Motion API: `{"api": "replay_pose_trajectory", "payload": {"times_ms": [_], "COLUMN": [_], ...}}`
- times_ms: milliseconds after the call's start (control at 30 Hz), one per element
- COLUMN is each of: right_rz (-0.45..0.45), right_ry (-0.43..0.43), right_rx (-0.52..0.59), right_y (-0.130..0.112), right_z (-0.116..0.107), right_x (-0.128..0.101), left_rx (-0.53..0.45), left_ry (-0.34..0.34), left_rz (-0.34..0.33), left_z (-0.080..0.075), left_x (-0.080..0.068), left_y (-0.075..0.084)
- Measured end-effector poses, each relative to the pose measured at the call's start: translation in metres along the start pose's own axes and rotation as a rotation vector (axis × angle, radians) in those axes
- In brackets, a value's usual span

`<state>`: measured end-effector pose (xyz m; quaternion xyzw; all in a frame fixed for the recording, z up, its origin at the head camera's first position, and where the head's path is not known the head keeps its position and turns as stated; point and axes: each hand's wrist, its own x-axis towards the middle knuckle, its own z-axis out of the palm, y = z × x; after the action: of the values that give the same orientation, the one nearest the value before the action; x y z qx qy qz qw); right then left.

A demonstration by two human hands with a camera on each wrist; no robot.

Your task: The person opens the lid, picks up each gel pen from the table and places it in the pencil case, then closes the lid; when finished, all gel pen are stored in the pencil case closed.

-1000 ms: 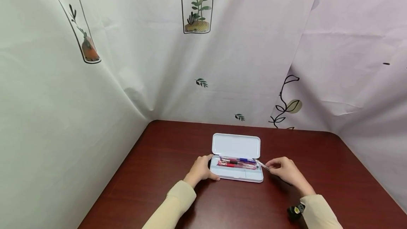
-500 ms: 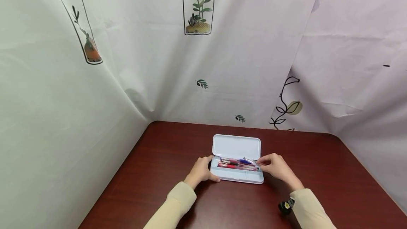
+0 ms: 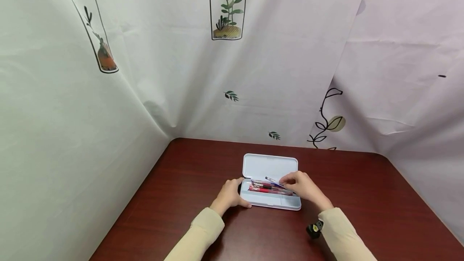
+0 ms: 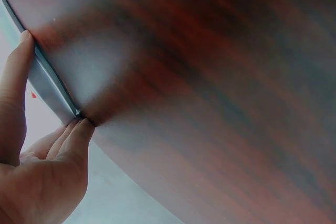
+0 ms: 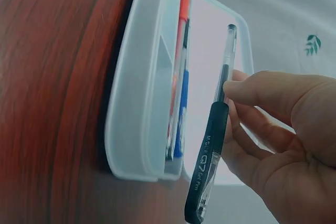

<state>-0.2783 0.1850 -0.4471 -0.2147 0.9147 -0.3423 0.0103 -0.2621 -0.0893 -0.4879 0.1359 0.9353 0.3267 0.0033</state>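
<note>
A white pencil case (image 3: 274,203) lies open on the dark red table, its lid (image 3: 270,166) flat behind it. Red and blue pens (image 3: 270,189) lie in the tray. My left hand (image 3: 235,191) grips the case's left end, thumb on the front edge and fingers on the far side; the left wrist view shows those fingers (image 4: 21,77) on the case's rim (image 4: 50,85). My right hand (image 3: 290,181) pinches a clear pen with a black grip (image 5: 210,145) and holds it tilted just above the pens in the tray (image 5: 178,103).
The red-brown table (image 3: 188,180) is closed in by white and pale printed curtains (image 3: 224,71) at the back and both sides. A small black wrist device (image 3: 313,228) sits at my right sleeve.
My right hand has carried the pen leftward, from beyond the case's right end to above the tray. The left hand has stayed on the case's left end.
</note>
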Motion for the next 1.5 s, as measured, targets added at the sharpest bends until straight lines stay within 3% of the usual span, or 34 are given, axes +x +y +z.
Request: {"api": "replay_pose_trajectory", "payload": {"times_ms": [300, 600, 800, 1167, 1333, 1500], "right_rz": [-0.104, -0.081, -0.078, -0.044, 0.017, 0.056], "right_ry": [-0.036, -0.052, -0.012, 0.141, 0.165, 0.159], "right_rx": [0.021, -0.006, -0.051, -0.072, -0.096, -0.115], "right_y": [-0.004, -0.019, -0.022, -0.027, -0.025, -0.023], "right_z": [0.016, 0.030, 0.035, -0.001, -0.015, -0.016], "right_x": [0.015, 0.029, 0.032, 0.046, 0.057, 0.066], "left_rx": [0.016, 0.006, 0.033, 0.035, 0.025, 0.017], "left_ry": [0.008, 0.008, -0.001, 0.014, 0.005, 0.008], "left_rz": [0.009, 0.004, 0.005, -0.002, -0.021, -0.029], "left_z": [0.001, 0.000, 0.002, 0.000, 0.001, 0.002], "left_x": [0.000, 0.001, 0.000, 0.003, 0.002, -0.001], "left_y": [-0.001, 0.001, 0.001, 0.001, 0.001, 0.002]}}
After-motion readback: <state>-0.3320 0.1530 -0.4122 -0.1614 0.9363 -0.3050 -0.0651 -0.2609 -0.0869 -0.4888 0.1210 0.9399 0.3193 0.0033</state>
